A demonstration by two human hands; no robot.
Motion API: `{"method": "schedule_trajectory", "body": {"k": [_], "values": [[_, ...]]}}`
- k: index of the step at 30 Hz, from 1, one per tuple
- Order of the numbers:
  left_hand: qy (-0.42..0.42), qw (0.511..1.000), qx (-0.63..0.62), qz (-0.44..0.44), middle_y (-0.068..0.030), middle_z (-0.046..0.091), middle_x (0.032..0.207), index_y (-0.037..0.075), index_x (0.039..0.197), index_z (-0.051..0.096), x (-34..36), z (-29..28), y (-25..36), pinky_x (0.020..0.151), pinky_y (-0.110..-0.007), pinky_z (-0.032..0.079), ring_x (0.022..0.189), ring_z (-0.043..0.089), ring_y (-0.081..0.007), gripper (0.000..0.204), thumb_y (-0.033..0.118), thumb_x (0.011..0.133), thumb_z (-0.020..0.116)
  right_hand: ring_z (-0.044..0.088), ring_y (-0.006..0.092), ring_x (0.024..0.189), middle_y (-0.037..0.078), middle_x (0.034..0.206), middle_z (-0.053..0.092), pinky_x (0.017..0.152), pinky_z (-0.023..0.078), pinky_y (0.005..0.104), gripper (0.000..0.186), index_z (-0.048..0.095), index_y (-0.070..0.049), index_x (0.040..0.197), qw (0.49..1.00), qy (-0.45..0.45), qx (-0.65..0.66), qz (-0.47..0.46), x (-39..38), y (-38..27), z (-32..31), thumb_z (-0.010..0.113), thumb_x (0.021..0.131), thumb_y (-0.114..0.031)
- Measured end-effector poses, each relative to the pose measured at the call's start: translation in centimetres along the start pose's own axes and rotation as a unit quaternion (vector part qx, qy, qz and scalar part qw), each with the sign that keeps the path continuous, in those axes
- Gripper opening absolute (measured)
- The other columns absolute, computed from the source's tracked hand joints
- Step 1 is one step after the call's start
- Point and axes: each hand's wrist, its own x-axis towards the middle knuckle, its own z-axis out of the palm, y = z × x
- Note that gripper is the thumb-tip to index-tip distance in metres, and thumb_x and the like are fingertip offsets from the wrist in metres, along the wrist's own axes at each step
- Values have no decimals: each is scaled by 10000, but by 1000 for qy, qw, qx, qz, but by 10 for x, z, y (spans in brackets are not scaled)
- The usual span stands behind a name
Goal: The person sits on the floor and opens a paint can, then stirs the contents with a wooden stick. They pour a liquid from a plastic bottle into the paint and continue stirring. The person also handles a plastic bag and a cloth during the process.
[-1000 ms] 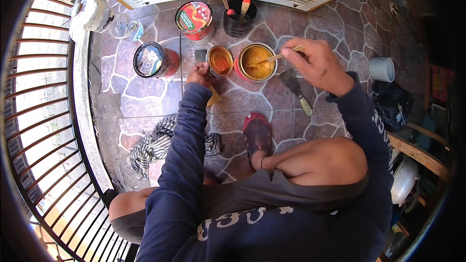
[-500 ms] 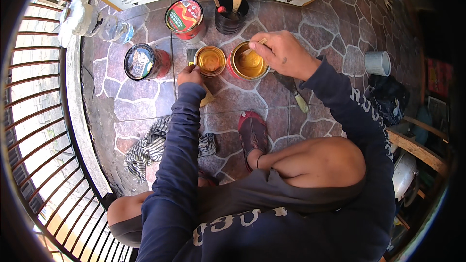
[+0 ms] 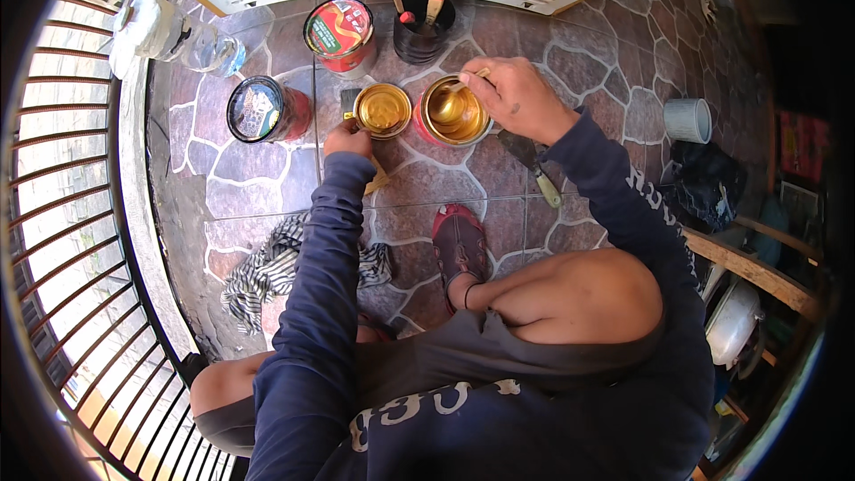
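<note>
My right hand [image 3: 517, 100] pinches the handle of a gold-coated spoon [image 3: 448, 105]. The spoon's bowl shows above the gold paint inside an open red paint can [image 3: 433, 131]. Just left of that can is a smaller round tin [image 3: 384, 134] with gold paint in it. My left hand [image 3: 348, 137] is closed at the tin's near left side, gripping its edge; the fingertips are partly hidden. Beneath this hand lies a flat paintbrush, its dark bristles [image 3: 350, 100] beyond the fingers and its pale handle [image 3: 378, 180] on the near side.
A putty knife [image 3: 534, 165] lies right of the paint can. Behind are a red can with a lid [image 3: 339, 28] and a black pot [image 3: 419, 46] of brushes. Another lidded can [image 3: 258, 110] stands left, beyond a striped cloth [image 3: 267, 263]. Metal bars [image 3: 71, 183] line the left side.
The spoon has come up out of the can's depth, so its gold bowl now shows. Paint in the small tin looks brighter gold. My left hand stays at the tin.
</note>
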Motion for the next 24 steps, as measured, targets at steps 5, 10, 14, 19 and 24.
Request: {"method": "schedule_trajectory", "body": {"k": [5,10,14,19,24], "values": [[76,966,1,245,-181,634,1157,54,1300,562,-36,22,23,957,-415,492,1046,639,-371,647,149,698,778,641,426,706,260,802,662,668,520,445,248,692,28,968,998,-47,42,-12,2,-1,2,562,951,-183],[-45,927,-132,348,-195,525,1339,1,1437,343,-57,44,45,1066,-405,434,1250,529,-356,1127,180,507,953,656,417,733,256,809,663,663,517,438,240,684,22,975,999,-34,-34,19,-3,-3,4,570,952,-188],[-58,941,-192,273,-192,537,1298,-2,1413,356,-58,56,57,1054,-418,430,1244,513,-372,1234,177,379,1005,666,412,755,247,813,667,665,519,434,231,683,19,969,998,13,65,24,-8,-4,2,569,950,-181],[-41,936,-201,287,-189,529,1329,6,1414,388,-56,75,64,1065,-411,421,1243,514,-369,1185,172,404,986,660,404,725,233,785,664,644,505,429,242,672,25,965,997,-55,-13,52,-12,2,-3,577,959,-197],[-10,922,-178,345,-188,522,1366,12,1465,320,-46,87,63,1069,-382,436,1276,527,-337,1194,202,490,981,648,315,633,200,737,650,605,491,373,252,665,37,979,996,44,-49,59,-12,10,-6,574,989,-198]]}}
